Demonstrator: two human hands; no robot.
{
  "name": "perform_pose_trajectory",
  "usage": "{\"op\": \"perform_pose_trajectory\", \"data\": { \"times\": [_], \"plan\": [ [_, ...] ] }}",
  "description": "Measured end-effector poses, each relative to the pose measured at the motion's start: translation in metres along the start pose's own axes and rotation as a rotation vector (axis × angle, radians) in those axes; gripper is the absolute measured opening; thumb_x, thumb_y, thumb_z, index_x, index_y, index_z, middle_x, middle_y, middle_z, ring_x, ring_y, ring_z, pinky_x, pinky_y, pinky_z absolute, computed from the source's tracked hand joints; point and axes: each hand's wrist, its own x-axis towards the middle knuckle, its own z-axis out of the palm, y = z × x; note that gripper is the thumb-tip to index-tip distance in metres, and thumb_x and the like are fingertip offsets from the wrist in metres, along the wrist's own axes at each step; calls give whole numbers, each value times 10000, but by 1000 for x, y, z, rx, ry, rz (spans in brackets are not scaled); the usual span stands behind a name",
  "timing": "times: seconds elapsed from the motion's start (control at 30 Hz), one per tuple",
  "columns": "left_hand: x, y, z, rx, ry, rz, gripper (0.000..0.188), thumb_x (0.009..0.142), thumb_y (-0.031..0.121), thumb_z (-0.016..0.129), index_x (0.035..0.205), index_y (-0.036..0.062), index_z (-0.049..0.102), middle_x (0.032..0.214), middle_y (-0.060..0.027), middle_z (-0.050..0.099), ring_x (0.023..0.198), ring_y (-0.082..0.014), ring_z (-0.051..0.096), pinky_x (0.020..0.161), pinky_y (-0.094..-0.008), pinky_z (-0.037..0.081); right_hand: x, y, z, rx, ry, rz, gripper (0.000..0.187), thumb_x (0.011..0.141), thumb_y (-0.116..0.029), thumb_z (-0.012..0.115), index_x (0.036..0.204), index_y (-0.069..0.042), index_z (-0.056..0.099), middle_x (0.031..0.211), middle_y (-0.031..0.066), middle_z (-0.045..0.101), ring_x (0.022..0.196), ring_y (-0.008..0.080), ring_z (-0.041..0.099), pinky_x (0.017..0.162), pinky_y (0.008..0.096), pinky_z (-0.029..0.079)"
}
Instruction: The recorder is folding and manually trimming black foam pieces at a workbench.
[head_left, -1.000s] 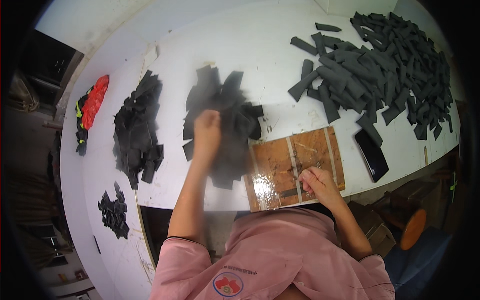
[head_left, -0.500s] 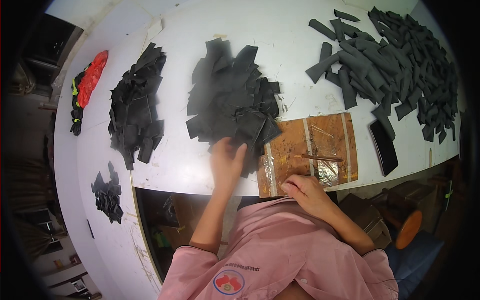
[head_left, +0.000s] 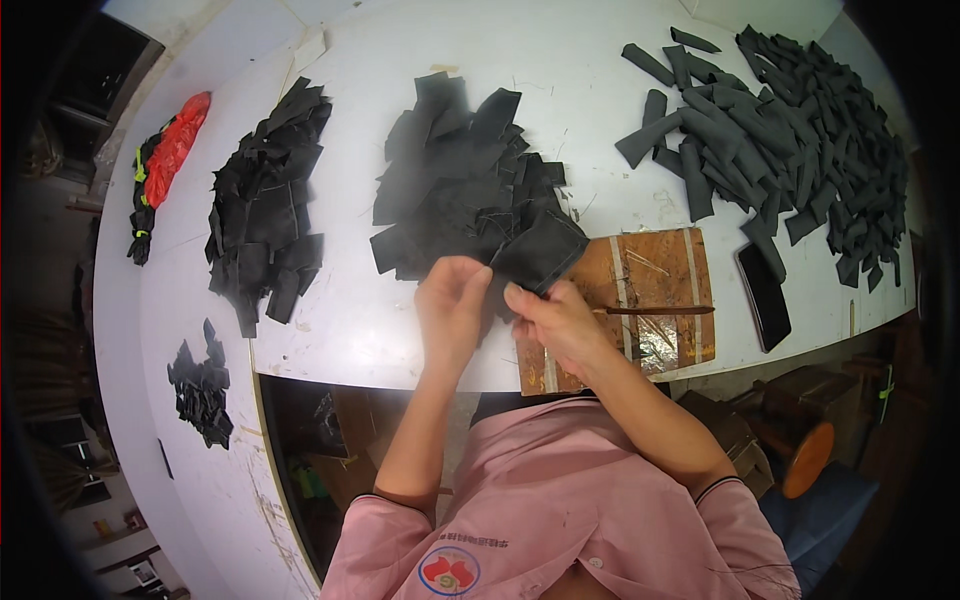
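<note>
A piece of black cloth point(head_left: 541, 250) with pale stitching along its edge is raised at the near edge of a heap of black cloth pieces point(head_left: 430, 190). My left hand point(head_left: 450, 310) pinches its left side between thumb and fingers. On its lower edge my right hand point(head_left: 562, 325) is closed, thumb on top. Both hands are close together, just left of a brown wooden board point(head_left: 590, 262) with strips of tape. A thin brown stick-like tool point(head_left: 660, 311) lies across the board, beside my right wrist.
A large pile of dark rolled tubes point(head_left: 780, 140) covers the far right, with a black phone point(head_left: 764, 300) near it. Leftward lie another black cloth heap point(head_left: 265, 210), a smaller one point(head_left: 202, 390) and a red plastic bag point(head_left: 180, 145). A wooden stool point(head_left: 808, 460) stands below the table.
My right hand has moved left and up from the board's near edge to the cloth. My left hand has shifted slightly up, and a cloth piece is now held between both.
</note>
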Motion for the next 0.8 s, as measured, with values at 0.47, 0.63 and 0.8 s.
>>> {"op": "perform_pose_trajectory", "data": {
  "times": [0.47,0.63,0.8],
  "plan": [
    [-22,12,-10,-183,93,-126,199,760,71,590,941,-12,574,784,-41,585,654,-81,528,575,-197,416,6,-3,3,284,31,-93,157,816,-185,582,935,-89,549,857,-3,596,718,87,563,532,221,424],
    [-37,19,1,-546,-49,-350,124,783,82,565,876,1,569,728,-52,585,630,-111,553,564,-226,437,-2,-5,17,242,92,-162,152,838,-246,554,835,-94,548,714,-20,550,538,50,462,431,183,325],
    [-40,19,7,-587,-46,-362,79,769,40,586,840,17,561,710,-40,581,629,-115,568,557,-200,422,-6,-6,23,283,165,-151,161,843,-254,545,856,-94,539,717,-21,549,543,47,465,438,177,328]
  ]
}}
